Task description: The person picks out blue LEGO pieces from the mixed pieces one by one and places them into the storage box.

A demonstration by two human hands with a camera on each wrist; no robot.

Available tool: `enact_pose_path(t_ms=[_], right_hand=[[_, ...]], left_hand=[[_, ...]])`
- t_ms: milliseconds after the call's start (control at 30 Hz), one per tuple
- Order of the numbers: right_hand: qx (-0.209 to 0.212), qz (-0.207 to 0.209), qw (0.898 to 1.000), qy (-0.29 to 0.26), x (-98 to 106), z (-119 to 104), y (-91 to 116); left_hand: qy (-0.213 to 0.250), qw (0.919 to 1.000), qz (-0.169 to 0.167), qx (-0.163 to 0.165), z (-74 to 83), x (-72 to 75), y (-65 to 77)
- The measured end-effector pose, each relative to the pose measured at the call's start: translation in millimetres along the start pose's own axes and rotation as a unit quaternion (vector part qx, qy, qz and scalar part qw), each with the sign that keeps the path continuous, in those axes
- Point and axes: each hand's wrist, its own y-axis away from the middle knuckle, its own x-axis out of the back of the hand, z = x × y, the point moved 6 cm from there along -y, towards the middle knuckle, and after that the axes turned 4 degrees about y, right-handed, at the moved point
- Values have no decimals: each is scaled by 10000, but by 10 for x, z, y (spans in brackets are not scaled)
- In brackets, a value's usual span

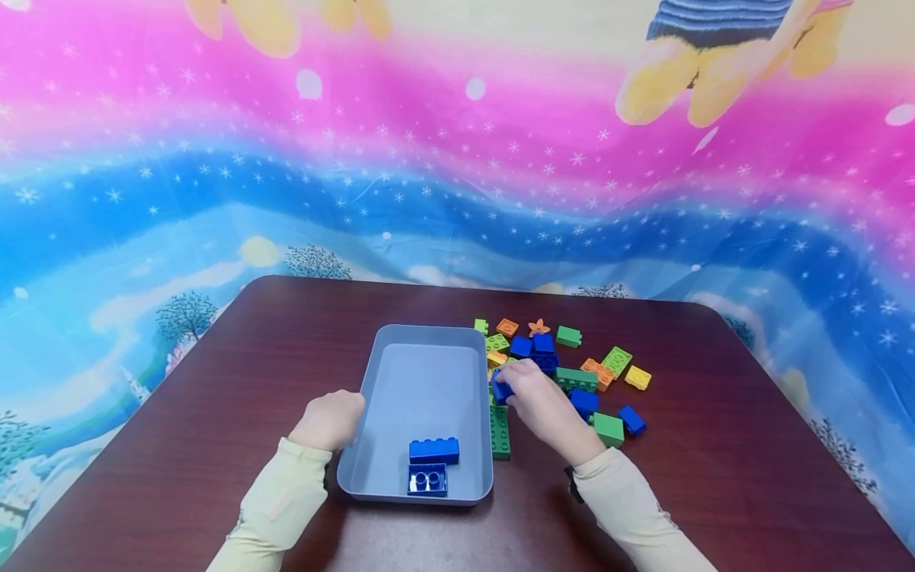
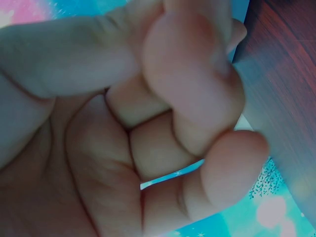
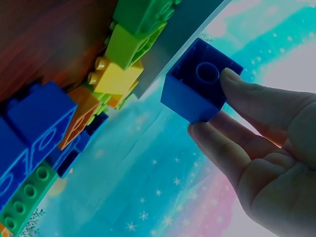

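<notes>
The right hand [image 1: 543, 405] pinches one squarish deep-blue brick [image 3: 187, 96], its hollow underside and single round tube showing, just outside the tray's [image 1: 407, 389] right edge. Two longer blue bricks [image 1: 434, 453] lie by the tray's near edge, one upturned; the left hand [image 1: 329, 421] curls its fingers at the left edge, though I cannot tell whether they pinch it. Beyond the right edge, the worktop [image 1: 214, 445] carries one orange flower [image 1: 539, 327] and at least five loose blue blocks [image 1: 584, 403].

Both forearms [image 1: 275, 502] extend forward, well apart; the left hand [image 1: 329, 419] has its fingers [image 2: 234, 170] curled inward, while the right hand [image 1: 543, 403] pinches between thumb [image 3: 264, 96] and fingertips [image 3: 198, 130]
</notes>
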Motion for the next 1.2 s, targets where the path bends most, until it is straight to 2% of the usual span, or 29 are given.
enact_pose_path(t_ms=[400,567,833,1200], right_hand=[[250,145,9995,-86,-10,-140,-53],[224,-34,9995,-213,-34,-190,-74],[210,-182,9996,-12,-88,-245,-109],[641,-28,9979,-49,-126,-305,-113]], left_hand=[[-61,10000,-62,35,-3,5,-7],[-59,10000,-32,40,-5,9,-7],[-47,10000,-51,26,10,17,4],[-50,10000,-69,29,18,17,9]])
